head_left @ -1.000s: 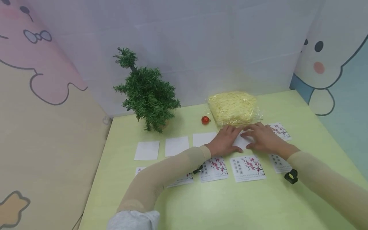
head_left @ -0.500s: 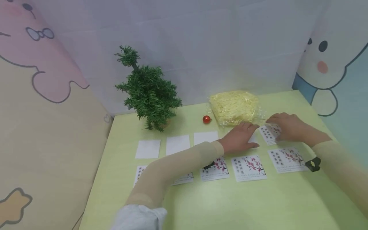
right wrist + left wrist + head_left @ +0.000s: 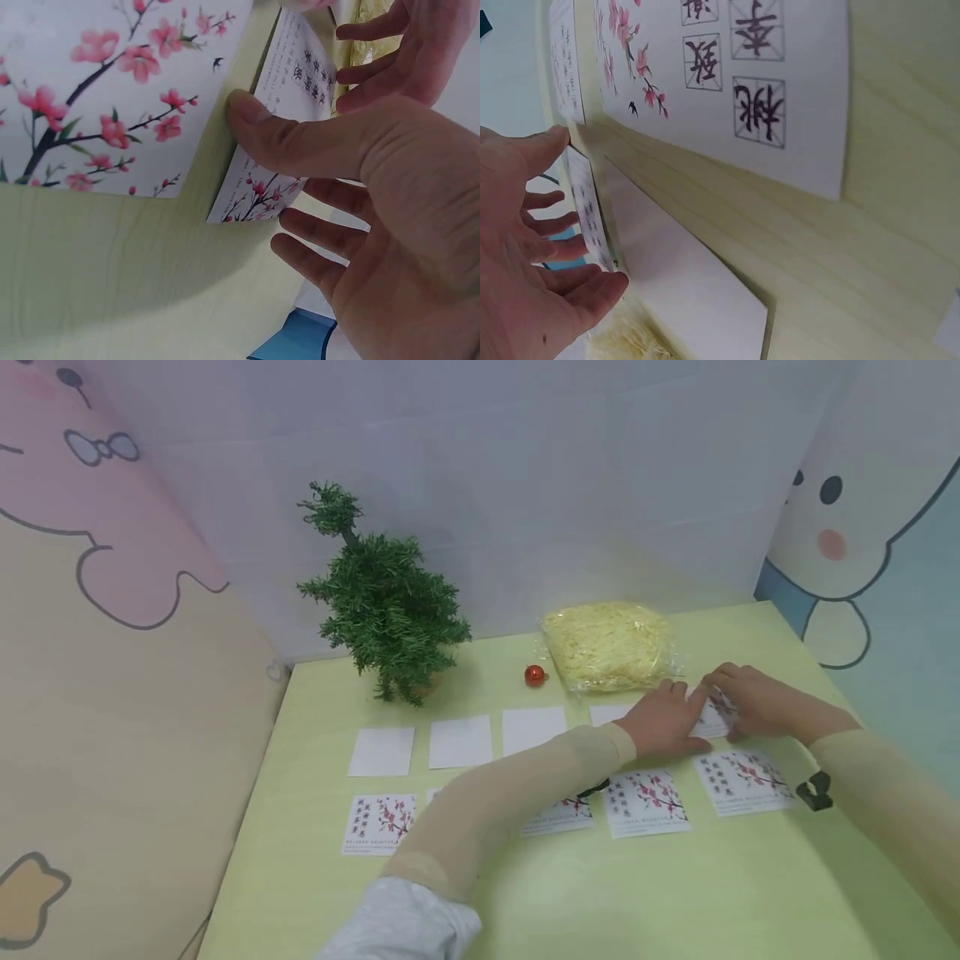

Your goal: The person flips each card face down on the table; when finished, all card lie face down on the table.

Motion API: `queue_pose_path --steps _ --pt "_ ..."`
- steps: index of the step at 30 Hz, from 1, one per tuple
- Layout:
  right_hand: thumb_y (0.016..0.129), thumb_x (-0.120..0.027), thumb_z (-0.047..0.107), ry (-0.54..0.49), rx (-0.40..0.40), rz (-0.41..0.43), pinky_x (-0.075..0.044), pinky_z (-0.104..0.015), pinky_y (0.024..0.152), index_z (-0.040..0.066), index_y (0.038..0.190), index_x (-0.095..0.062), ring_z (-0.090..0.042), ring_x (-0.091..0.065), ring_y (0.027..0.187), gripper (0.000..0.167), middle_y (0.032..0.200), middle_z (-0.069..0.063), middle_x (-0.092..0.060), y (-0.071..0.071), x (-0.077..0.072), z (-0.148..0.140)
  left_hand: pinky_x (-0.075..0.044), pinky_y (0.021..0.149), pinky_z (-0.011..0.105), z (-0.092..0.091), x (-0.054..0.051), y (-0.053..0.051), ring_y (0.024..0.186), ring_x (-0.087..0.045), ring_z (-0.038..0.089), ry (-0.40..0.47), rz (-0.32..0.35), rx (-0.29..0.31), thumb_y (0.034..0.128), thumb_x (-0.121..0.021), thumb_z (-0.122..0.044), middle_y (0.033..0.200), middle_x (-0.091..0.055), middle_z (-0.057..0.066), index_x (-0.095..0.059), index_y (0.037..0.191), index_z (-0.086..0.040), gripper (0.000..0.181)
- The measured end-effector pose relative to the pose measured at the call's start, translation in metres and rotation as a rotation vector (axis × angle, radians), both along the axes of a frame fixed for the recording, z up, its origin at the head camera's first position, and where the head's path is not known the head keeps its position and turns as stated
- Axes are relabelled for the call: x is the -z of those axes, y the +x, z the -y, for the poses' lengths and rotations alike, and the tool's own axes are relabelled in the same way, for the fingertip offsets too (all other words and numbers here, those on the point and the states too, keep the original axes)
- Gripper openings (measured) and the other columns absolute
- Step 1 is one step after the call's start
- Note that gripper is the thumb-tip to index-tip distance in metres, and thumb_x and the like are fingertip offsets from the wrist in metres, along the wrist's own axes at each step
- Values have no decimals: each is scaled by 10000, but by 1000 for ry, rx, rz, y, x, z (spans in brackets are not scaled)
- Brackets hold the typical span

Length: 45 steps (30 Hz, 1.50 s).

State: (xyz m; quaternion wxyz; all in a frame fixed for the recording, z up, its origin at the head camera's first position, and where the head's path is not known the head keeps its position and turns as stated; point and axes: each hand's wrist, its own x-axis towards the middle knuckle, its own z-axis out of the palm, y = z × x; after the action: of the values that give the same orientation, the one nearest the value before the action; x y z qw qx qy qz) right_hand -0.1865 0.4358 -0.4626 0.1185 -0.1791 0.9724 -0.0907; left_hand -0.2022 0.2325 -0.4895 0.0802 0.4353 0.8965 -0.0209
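A white printed card [image 3: 716,717] with pink blossoms and dark characters lies at the right end of the back row, between both hands. At its left edge is my left hand [image 3: 663,722], fingers extended and thumb apart. My right hand [image 3: 772,703] straddles the card's right side. In the right wrist view, the thumb [image 3: 259,124] of the right hand touches the near edge of the printed card [image 3: 274,150]; its loosely extended fingers are at the other side. The left wrist view shows a blank white card [image 3: 682,262] beside the left hand [image 3: 525,247].
More blank cards [image 3: 381,752] continue the back row leftward. Blossom-printed cards [image 3: 647,802] form the front row, partly under the left sleeve. Behind stand a small artificial tree [image 3: 390,610], a red bauble [image 3: 535,675] and a clear bag of yellow shredded paper [image 3: 607,647] on the table [image 3: 600,902].
Both hands have moved right from the fourth back-row card, which shows its blank side, to the printed card at the end. The right hand got there first, then the left.
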Motion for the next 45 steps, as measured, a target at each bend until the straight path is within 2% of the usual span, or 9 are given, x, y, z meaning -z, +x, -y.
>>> queue_pose_path --steps 3,8,11,16,26,32,38,40,45 --pt "648 -1029 99 -14 1 -5 -469 -731 1118 -130 1419 -576 -575 -588 1271 924 1417 -354 -589 -1 2 0 -431 1214 250 0 0 2 1495 -452 180 1 -48 -10 1046 -578 -719 1638 -503 41 -57 1791 -196 1049" --pt "706 -1014 110 -55 40 25 -434 -742 1152 -92 1425 -569 -589 -551 1328 870 1456 -357 -559 2 2 2 -354 1275 303 -1 1 2 1451 -456 181 19 -119 -32 1043 -615 -682 1542 -542 18 -67 1781 -241 1019" --pt "754 -995 118 -67 70 53 -401 -743 1182 -66 1466 -540 -598 -508 1386 864 1502 -351 -527 4 0 4 -327 1278 319 -2 1 -2 1399 -462 160 56 -117 -46 1022 -649 -683 1463 -555 -20 -96 1773 -272 1019" --pt "771 -985 150 -71 98 66 -368 -764 1194 -84 1564 -459 -615 -453 1419 980 1565 -377 -476 7 -4 6 -386 1170 244 -2 -2 -9 1293 -464 107 115 -30 -69 968 -716 -691 1384 -555 -67 -144 1759 -312 1046" --pt "778 -996 199 -155 123 107 -466 -750 1121 -100 1617 -399 -605 -536 1374 1072 1577 -383 -479 8 -6 10 -408 1144 202 0 -9 -14 1341 -470 111 169 -15 -31 939 -742 -733 1466 -559 -50 -284 1706 -253 1014" --pt "792 -972 162 -193 116 102 -547 -692 1034 -91 1643 -362 -547 -612 1272 1077 1542 -362 -482 10 -7 7 -363 1214 192 4 -12 -13 1445 -423 117 344 64 -14 910 -824 -671 1643 -411 19 -179 1739 -265 1127" --pt "802 -933 32 -358 79 108 -556 -692 1038 -120 1623 -329 -572 -634 1244 1031 1541 -402 -447 11 -11 1 -400 1210 212 5 -11 -15 1554 -355 100 624 330 -69 823 -989 -448 1723 -275 70 29 1764 -348 1391" --pt "819 -917 12 -421 90 139 -544 -698 1064 -112 1632 -286 -634 -600 1292 1036 1589 -423 -391 12 -13 -1 -424 1187 207 5 -8 -16 1534 -369 74 643 370 -91 804 -1011 -398 1713 -296 52 72 1761 -367 1446" --pt "901 -872 51 -538 154 249 -498 -720 1116 -51 1668 -170 -694 -441 1446 1045 1676 -426 -280 14 -17 2 -434 1163 193 3 2 -18 1407 -476 75 613 334 -99 818 -1005 -369 1617 -472 23 46 1772 -264 1423"
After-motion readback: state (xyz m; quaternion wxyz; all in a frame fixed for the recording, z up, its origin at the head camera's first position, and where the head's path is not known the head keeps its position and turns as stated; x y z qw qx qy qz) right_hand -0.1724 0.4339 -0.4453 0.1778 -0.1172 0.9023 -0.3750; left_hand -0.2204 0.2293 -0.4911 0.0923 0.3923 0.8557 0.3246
